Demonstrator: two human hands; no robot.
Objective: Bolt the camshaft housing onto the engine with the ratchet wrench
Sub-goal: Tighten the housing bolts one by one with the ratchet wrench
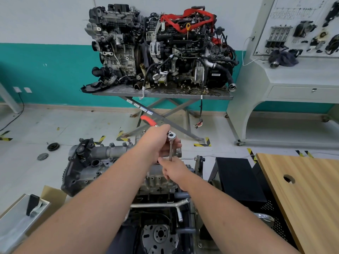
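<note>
Head view, teal-banded wall (45,70), pale floor (55,125), wooden table (302,189)

The ratchet wrench (171,137) is silver with a red handle, the camshaft housing (110,153) dull grey, the floor tape (202,143) striped yellow-and-black.

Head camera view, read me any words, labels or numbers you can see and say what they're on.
None can be read.
Stickers on the lift table leg: too small.
Label on the black engine part: blurred.
Label on the compressor: blurred.
Diagram on the display board: too faint.
</note>
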